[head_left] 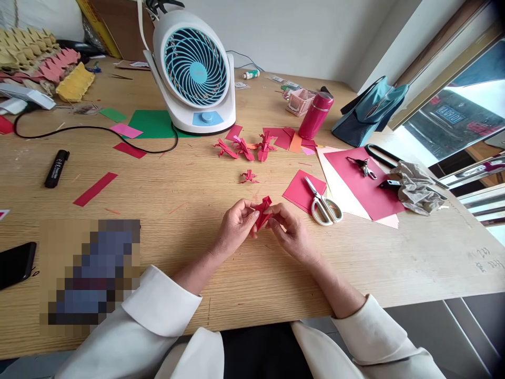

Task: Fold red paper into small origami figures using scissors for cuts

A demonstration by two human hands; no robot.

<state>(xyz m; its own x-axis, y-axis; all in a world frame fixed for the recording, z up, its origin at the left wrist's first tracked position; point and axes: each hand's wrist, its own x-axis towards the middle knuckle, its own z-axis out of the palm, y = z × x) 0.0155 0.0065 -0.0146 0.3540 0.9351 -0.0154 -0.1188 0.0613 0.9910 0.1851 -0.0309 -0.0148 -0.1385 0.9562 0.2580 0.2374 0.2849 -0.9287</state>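
Between my two hands is a small piece of folded red paper (263,211), creased into a narrow pointed shape. My left hand (238,223) pinches its left side with thumb and fingers. On its right side, the fingers of my right hand (291,230) are closed on the paper's edge. Just beyond the hands sits a small red origami figure (249,176) with thin legs. Farther back, several more red origami figures (245,149) stand in a row. To the right, white-handled scissors (324,202) lie partly over a stack of red paper squares (302,188).
A white fan (197,68) stands at the back, its black cable running left. A red flask (315,116) and a teal bag (369,113) are at back right. Large red sheets (363,184) lie right. A black marker (57,168), paper strip (96,189) and phone (16,265) lie left.
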